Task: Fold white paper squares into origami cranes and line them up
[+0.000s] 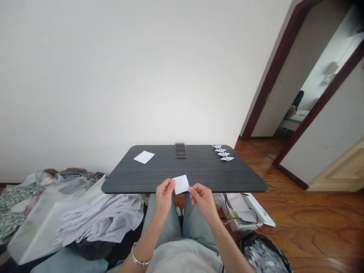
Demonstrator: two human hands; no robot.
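A small white square of paper [181,184] is held up at the near edge of the dark table [196,167]. My left hand [165,193] pinches its left side between thumb and fingers. At its lower right corner, my right hand [201,195] grips the paper with thumb and fingertips. Several folded white paper cranes [226,159] stand in a row at the table's far right. On the left part of the tabletop lies a flat white sheet of paper [144,157].
A phone on a stand [180,150] is at the table's back middle, near the wall. Folded clothes [105,216] are heaped at the left. On the right floor are a white box with cables [241,212] and a black bag of paper scraps [264,252].
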